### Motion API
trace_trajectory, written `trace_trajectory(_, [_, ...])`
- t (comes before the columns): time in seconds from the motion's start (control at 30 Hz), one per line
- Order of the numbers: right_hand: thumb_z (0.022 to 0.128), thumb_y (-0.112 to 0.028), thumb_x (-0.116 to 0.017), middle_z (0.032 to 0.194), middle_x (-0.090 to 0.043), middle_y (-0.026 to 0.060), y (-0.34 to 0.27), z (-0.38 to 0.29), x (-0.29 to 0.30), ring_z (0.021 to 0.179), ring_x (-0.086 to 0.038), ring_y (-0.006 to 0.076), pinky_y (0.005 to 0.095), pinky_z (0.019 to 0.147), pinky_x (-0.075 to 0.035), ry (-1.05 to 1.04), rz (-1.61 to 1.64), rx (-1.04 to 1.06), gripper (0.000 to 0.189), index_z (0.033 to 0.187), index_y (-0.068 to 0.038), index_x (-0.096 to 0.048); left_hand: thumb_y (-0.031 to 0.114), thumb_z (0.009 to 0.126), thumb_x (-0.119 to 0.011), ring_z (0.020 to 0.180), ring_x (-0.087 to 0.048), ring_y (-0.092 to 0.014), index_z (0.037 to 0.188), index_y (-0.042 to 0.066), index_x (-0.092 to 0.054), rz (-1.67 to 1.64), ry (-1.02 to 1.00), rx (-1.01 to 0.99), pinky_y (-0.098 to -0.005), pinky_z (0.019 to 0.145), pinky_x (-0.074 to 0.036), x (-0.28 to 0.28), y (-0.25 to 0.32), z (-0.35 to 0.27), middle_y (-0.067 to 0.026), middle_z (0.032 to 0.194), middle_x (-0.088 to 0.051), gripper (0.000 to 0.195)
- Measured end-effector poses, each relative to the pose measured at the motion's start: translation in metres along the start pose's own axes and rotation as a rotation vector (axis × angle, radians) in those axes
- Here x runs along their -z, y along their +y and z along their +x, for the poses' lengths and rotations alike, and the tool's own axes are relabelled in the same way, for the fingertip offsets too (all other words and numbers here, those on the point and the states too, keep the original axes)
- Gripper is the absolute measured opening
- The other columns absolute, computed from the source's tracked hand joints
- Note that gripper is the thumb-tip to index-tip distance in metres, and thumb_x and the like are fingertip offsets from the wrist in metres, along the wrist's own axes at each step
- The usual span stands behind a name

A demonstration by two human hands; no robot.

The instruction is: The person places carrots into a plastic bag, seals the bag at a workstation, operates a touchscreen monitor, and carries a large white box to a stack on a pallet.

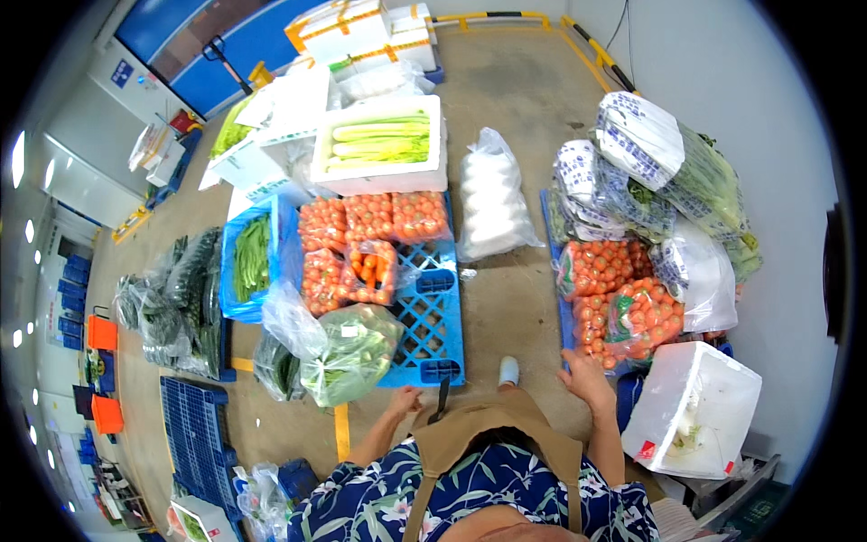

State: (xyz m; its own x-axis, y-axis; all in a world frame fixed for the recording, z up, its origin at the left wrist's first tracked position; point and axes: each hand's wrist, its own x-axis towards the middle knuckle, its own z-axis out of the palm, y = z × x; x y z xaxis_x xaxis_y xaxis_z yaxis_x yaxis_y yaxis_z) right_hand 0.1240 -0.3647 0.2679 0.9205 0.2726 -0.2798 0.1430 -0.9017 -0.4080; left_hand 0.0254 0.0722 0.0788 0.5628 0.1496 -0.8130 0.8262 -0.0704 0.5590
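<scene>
My left hand (406, 401) hangs low with curled fingers, close to the front edge of a blue plastic pallet (431, 332); whether the fingers are closed is unclear. Nothing shows in it. My right hand (585, 377) is beside the near corner of the right-hand stack, its fingers apart and bare. Just beyond it sit bags of tomatoes (593, 322), one with green print (640, 318). On the left pallet are more bagged tomatoes (369, 215), an opened bag of carrots (369, 269) and a large clear bag of leafy greens (352, 356).
Between the pallets stands a clear bag of white rounded items (492, 200). A foam box of celery (379, 152) and a blue-lined crate of green vegetables (254, 261) are at left. Bagged greens (704, 176) pile against the right wall; a tilted foam box (698, 413) is nearer.
</scene>
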Motion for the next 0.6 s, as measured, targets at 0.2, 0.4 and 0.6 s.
trace_trajectory(0.2, [0.077,-0.019,-0.064,0.09,-0.063,0.0183,0.073,0.055,0.063,0.085,-0.06,0.0377,0.0465,0.075,-0.046,0.058,-0.052,-0.033,0.035,0.107,-0.003,-0.055,0.019,0.087,-0.057,0.049,-0.053,-0.016,0.074,0.003,-0.06,-0.189,0.128,0.315,-0.0294,0.041,-0.04,-0.035,-0.01,0.013,-0.0061,0.059,-0.055,0.021])
trace_trajectory(0.4, [0.078,-0.021,-0.064,0.099,-0.06,0.0204,0.061,0.15,0.107,0.095,-0.056,0.0365,0.0441,0.081,-0.045,-0.034,0.105,0.073,0.042,0.114,-0.003,-0.054,0.023,0.089,-0.056,0.044,-0.048,-0.015,0.069,0.007,-0.057,0.042,-0.014,0.175,-0.0298,0.038,-0.035,-0.064,0.007,0.093,-0.0049,0.057,-0.054,0.027])
trace_trajectory(0.6, [0.078,-0.019,-0.063,0.105,-0.06,0.0197,0.11,0.268,0.143,0.1,-0.056,0.0362,0.0428,0.084,-0.045,0.035,0.15,0.057,0.039,0.113,-0.002,-0.055,0.022,0.088,-0.058,0.046,-0.051,-0.016,0.066,0.007,-0.054,-0.402,-0.024,0.237,-0.0299,0.038,-0.038,-0.097,0.158,0.195,-0.0063,0.058,-0.054,0.026])
